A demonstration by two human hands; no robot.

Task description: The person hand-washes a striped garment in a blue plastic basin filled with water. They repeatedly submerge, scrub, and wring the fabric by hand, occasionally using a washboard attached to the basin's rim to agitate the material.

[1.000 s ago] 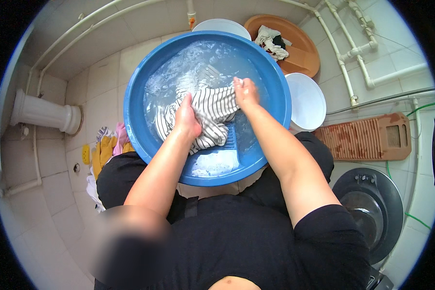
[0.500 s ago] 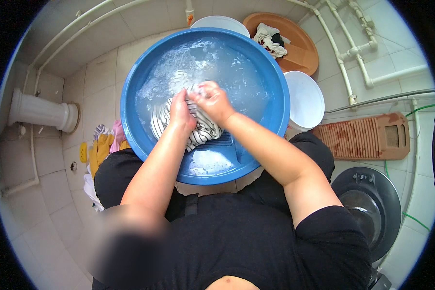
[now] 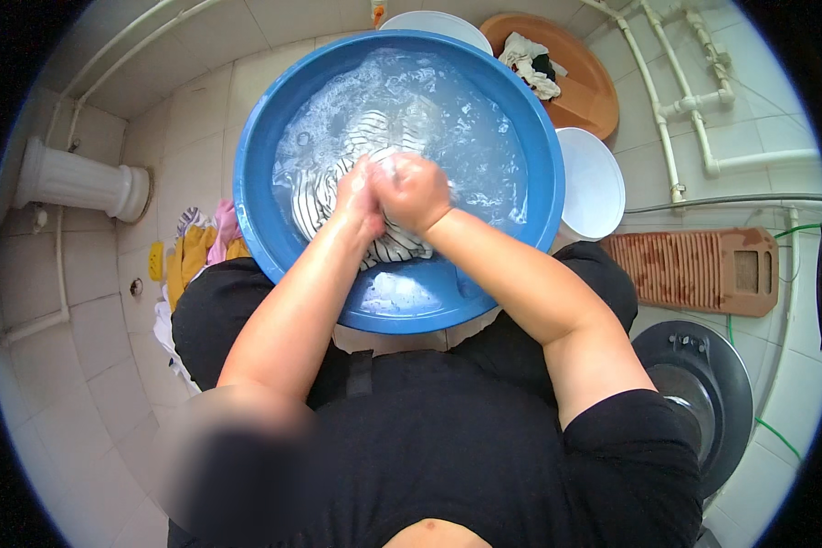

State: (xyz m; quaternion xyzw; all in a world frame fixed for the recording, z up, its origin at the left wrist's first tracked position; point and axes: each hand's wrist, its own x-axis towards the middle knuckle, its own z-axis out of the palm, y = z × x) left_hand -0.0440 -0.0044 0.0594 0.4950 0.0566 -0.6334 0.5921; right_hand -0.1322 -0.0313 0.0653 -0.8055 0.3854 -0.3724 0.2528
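A white garment with black stripes (image 3: 312,203) lies partly in soapy water inside a large blue basin (image 3: 250,205) between my knees. My left hand (image 3: 360,196) is closed on a bunch of its cloth. Pressed against it, my right hand (image 3: 413,190) makes a fist on the same cloth. Both hands meet above the middle of the garment, and the cloth between them is mostly hidden. Part of the garment spreads into the water beyond the hands, and its near folds rest by the basin's front ledge (image 3: 397,297).
A brown washboard (image 3: 671,269) and a black basin (image 3: 735,393) lie to the right. White buckets (image 3: 594,187) and an orange basin (image 3: 594,100) holding cloth (image 3: 530,68) stand behind. Yellow and pink clothes (image 3: 196,260) sit on the floor at left, near a white pedestal (image 3: 82,183).
My hands have come together, the right one now clenched against the left. More of the striped garment shows in the water beyond them. The view has shifted slightly.
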